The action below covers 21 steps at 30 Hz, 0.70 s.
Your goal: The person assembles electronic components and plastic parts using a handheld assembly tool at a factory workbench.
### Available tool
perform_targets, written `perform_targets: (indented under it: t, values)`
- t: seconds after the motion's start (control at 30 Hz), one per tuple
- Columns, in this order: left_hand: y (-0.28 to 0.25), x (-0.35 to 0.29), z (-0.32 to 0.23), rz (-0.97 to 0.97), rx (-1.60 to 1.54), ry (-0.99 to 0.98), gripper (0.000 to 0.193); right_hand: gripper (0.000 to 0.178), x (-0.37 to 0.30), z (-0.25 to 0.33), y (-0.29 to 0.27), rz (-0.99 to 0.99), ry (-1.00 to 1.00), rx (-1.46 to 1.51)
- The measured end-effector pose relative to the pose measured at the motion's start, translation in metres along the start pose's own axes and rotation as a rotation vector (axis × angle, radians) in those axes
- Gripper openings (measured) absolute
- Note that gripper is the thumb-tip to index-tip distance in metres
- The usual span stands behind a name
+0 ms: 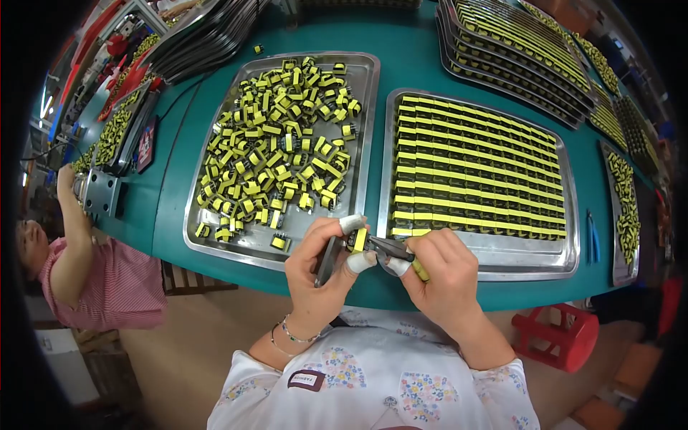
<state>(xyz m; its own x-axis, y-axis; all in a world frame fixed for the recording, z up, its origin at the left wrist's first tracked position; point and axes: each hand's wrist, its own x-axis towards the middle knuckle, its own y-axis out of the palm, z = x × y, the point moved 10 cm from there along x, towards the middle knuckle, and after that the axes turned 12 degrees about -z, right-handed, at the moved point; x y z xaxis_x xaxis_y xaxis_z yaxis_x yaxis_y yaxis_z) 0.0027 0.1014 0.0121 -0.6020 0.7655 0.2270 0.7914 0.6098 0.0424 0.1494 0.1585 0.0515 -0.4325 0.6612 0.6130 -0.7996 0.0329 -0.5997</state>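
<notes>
The left hand (307, 276), near the front left corner of the row tray (502, 251), is partly curled: thumb and forefinger pinch one yellow-and-black component (358, 239). A dark implement (328, 261) lies against the same palm; its kind cannot be told. The right hand (448, 269), at the row tray's front edge, is closed around pliers (390, 247), whose nose points at the component. Whether the nose touches it, and how far it is spread, cannot be told.

The step in hand is judged to be tool work on that component. Good practice: grip its body firmly between the covered fingertips, keep them clear of the nose, meet the part squarely and squeeze lightly, since a skewed bite could bend or mark it.

Count:
- Held component: one.
- White finger covers (351, 223): two on the left hand, at least one on the right.
- Loose-part tray (362, 165), left of the row tray: one; its heaped components are too many and overlapped to count.
- Row tray: one, with roughly nine long rows and a short front row.
- Blue-handled tool (593, 236), right of the row tray: one.
</notes>
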Motion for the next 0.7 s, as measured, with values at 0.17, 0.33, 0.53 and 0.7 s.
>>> perform_targets:
  t: [0.17,0.33,0.53,0.7]
  values:
    - [-0.0015,0.0004,0.0085,-0.01,-0.08,-0.082,0.04,0.024,0.0009,-0.0022,0.0001,-0.02,0.037,0.022]
    - [-0.0022,0.002,0.0077,-0.049,-0.11,-0.128,0.043,0.024,0.0021,-0.0039,-0.0056,-0.03,0.061,0.042]
    - [-0.0015,-0.0003,0.0092,-0.057,-0.311,-0.232,0.045,0.026,0.0044,-0.0005,-0.0049,-0.019,0.06,0.088]
    - [0.0036,0.0023,0.0059,-0.006,-0.368,-0.321,0.046,0.027,0.0055,0.004,0.001,0.005,0.052,0.115]
